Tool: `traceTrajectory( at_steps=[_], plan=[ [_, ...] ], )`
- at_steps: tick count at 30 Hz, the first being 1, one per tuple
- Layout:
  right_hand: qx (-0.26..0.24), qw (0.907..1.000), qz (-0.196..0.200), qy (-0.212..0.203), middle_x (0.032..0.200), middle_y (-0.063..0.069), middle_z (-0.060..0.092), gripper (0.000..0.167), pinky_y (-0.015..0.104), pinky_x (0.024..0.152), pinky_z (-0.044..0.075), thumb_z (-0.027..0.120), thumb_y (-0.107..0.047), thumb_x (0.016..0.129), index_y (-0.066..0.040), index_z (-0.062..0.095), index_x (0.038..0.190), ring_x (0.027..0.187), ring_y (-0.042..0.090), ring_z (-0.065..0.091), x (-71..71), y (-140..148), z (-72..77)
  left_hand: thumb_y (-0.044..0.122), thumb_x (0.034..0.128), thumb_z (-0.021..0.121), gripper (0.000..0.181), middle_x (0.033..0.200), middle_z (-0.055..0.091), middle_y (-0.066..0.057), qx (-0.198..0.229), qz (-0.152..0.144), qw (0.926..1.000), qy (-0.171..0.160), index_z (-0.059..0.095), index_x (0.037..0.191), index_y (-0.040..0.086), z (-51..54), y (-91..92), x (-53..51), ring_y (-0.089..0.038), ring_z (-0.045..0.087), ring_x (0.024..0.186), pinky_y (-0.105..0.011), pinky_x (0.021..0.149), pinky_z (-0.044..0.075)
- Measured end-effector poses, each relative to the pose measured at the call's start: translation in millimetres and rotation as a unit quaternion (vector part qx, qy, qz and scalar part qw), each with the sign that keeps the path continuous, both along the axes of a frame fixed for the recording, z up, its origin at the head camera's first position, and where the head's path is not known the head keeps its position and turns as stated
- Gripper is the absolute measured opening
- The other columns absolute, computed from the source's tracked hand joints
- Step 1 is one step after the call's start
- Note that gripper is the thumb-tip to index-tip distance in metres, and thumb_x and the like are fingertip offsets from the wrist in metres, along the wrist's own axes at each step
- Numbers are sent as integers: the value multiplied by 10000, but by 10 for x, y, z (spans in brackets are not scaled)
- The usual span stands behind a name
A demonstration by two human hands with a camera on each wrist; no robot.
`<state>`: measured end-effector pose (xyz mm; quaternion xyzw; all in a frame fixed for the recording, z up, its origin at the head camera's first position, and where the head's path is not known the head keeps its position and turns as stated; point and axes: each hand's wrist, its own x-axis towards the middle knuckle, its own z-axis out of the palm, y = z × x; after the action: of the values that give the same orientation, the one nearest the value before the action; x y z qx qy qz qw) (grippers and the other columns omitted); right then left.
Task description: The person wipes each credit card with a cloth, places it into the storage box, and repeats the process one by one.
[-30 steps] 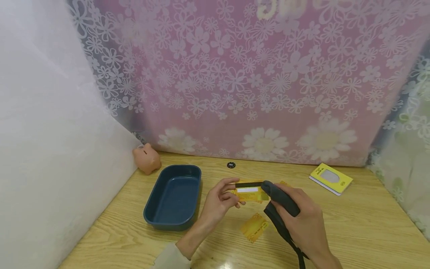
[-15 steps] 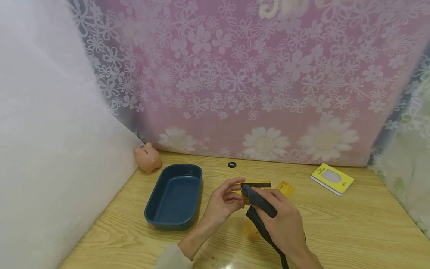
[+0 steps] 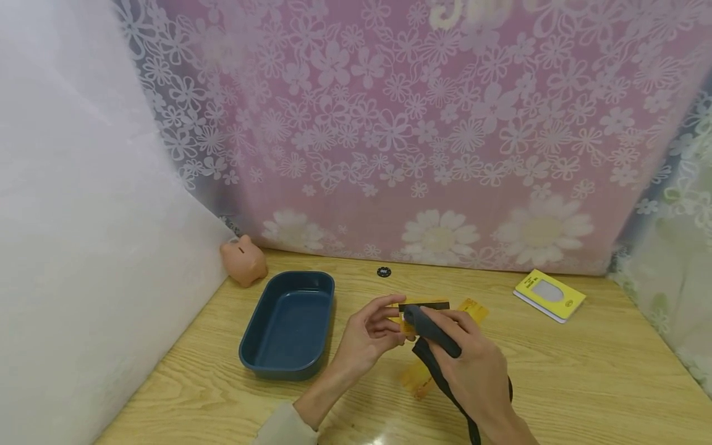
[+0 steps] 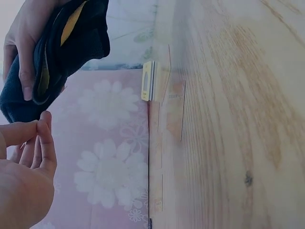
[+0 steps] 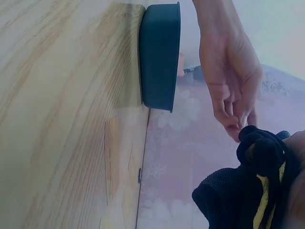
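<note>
Near a blue tray [image 3: 282, 373], the left hand [image 3: 363, 339] pinches a gold card [image 3: 425, 305], long axis sideways, the right hand [image 3: 471, 366] gripping dark cloth [image 3: 435, 334].

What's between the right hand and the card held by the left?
The dark cloth. The head view shows the right hand gripping it, covering part of the card that the left hand pinches.

Table [image 3: 601, 377] — tray [image 3: 289, 373], cards [image 3: 415, 377], chip [image 3: 384, 272], booklet [image 3: 550, 295].
</note>
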<state>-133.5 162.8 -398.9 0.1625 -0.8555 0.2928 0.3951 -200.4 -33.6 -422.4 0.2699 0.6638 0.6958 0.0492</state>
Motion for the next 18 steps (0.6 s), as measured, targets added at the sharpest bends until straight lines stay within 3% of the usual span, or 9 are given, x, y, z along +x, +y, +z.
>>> traceTrajectory(
  at_steps=[10,18],
  plan=[
    [-222,9987,-395,217,1031,52,709,613,190,558,535,940,10,703,-207,778,1253,714,210,713,-42,241,-26,-33,931,745,609,1280,664,-186,165,-74,9996,-219,577,1486,153,-22,-14,9,-129,703,970,-302,868,617],
    [-705,9939,-837,-119,1028,71,720,555,15,713,437,925,-12,748,-216,788,1246,800,305,727,-72,475,-107,-62,930,732,617,1244,685,-120,403,-131,9975,-558,581,1490,148,-37,-21,4,-132,714,974,-352,898,623]
  ],
)
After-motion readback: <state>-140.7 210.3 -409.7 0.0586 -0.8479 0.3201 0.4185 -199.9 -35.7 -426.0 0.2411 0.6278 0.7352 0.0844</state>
